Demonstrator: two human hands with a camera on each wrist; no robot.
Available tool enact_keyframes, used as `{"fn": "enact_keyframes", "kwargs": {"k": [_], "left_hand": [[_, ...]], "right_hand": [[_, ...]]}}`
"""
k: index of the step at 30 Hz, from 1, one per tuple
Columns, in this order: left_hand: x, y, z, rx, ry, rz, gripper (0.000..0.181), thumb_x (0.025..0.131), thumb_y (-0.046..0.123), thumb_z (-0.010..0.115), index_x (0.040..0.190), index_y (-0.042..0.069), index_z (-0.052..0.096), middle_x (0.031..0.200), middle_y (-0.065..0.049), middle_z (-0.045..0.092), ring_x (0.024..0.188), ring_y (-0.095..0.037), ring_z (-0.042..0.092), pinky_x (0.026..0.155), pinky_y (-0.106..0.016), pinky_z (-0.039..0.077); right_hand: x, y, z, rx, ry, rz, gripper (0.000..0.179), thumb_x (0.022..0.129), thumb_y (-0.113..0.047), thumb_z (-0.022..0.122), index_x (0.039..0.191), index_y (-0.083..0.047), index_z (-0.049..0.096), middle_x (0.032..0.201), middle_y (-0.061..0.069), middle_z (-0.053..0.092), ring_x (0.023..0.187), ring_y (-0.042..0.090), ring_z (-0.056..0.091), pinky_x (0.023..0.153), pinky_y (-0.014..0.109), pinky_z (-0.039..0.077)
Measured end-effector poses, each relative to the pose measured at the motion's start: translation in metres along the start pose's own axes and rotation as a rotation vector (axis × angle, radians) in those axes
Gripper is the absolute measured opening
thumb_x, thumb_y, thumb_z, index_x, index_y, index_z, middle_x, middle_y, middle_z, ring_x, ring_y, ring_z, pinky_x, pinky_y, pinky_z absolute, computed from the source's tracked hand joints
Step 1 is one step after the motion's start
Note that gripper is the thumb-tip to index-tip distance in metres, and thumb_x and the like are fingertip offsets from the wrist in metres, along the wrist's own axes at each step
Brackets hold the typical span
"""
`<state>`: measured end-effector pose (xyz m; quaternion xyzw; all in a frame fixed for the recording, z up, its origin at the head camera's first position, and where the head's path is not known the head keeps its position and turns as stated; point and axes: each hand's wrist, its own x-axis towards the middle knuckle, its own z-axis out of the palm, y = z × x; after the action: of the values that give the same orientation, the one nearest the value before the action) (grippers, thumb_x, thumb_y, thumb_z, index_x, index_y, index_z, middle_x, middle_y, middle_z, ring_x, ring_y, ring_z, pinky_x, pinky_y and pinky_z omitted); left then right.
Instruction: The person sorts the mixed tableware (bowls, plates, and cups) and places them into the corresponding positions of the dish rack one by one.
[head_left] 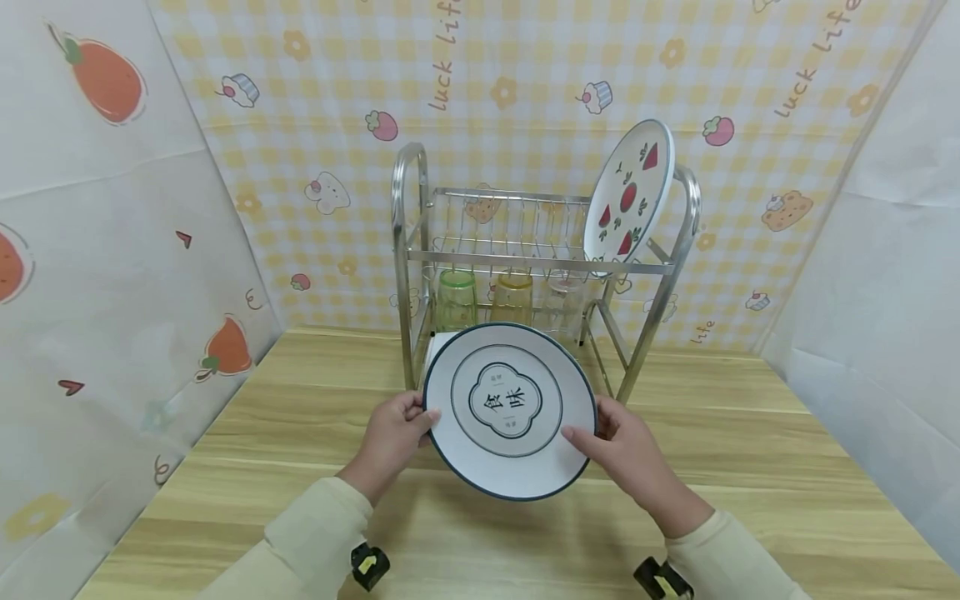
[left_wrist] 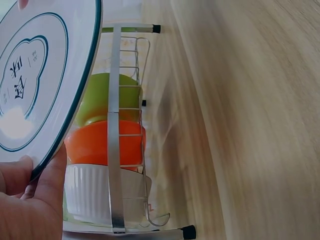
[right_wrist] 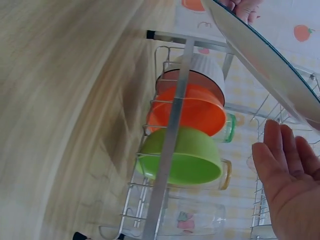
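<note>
Both hands hold a white plate with a dark blue rim and black characters, tilted in front of the rack. My left hand pinches its left edge, thumb on the face and fingers behind. At the right edge, the thumb of my right hand lies over the face; its fingers reach along the underside in the right wrist view. Behind the plate stands a metal dish rack. A plate with red fruit patterns leans upright in the rack's upper tier, at its right end.
On the lower tier sit a green bowl, an orange bowl and a white ribbed bowl. Behind them stand a green glass, a yellow glass and a clear glass. The rack stands on a wooden table.
</note>
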<state>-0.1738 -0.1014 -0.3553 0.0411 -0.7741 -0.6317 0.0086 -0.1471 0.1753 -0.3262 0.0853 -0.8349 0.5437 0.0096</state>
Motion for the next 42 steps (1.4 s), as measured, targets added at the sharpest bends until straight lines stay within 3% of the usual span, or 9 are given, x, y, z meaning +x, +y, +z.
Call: {"fn": "enact_keyframes", "kwargs": {"k": [7, 18, 25, 42], "left_hand": [[-0.001, 0.003, 0.000, -0.027, 0.000, -0.006, 0.012, 0.093, 0.001, 0.060, 0.103, -0.005, 0.063, 0.094, -0.014, 0.071, 0.079, -0.016, 0.065, 0.075, -0.032, 0.057], [-0.004, 0.011, 0.001, -0.077, -0.008, -0.002, 0.016, 0.094, 0.001, 0.059, 0.108, -0.005, 0.062, 0.095, -0.014, 0.071, 0.080, -0.017, 0.066, 0.075, -0.031, 0.057], [-0.006, 0.015, 0.001, -0.076, -0.014, 0.010, 0.015, 0.094, 0.002, 0.059, 0.107, -0.005, 0.062, 0.094, -0.013, 0.070, 0.079, -0.016, 0.065, 0.074, -0.031, 0.057], [-0.010, 0.019, 0.001, -0.101, -0.008, 0.016, 0.017, 0.094, 0.003, 0.060, 0.109, -0.005, 0.063, 0.095, -0.014, 0.071, 0.080, -0.018, 0.067, 0.076, -0.031, 0.057]], "right_hand": [[0.001, -0.004, 0.001, 0.025, -0.027, -0.008, 0.028, 0.088, -0.016, 0.070, 0.109, 0.002, 0.063, 0.096, 0.013, 0.069, 0.081, 0.018, 0.066, 0.070, 0.027, 0.056], [0.002, -0.007, 0.000, 0.040, -0.003, -0.004, 0.039, 0.089, -0.018, 0.070, 0.120, 0.003, 0.058, 0.102, 0.015, 0.069, 0.084, 0.020, 0.068, 0.071, 0.031, 0.057], [0.002, -0.011, 0.000, 0.071, -0.031, 0.031, 0.040, 0.090, -0.019, 0.068, 0.121, 0.003, 0.058, 0.102, 0.017, 0.070, 0.085, 0.022, 0.070, 0.074, 0.033, 0.057], [-0.002, -0.013, 0.001, 0.179, -0.071, -0.017, 0.041, 0.090, -0.013, 0.065, 0.124, 0.008, 0.053, 0.103, 0.023, 0.069, 0.084, 0.025, 0.070, 0.071, 0.037, 0.058]]}}
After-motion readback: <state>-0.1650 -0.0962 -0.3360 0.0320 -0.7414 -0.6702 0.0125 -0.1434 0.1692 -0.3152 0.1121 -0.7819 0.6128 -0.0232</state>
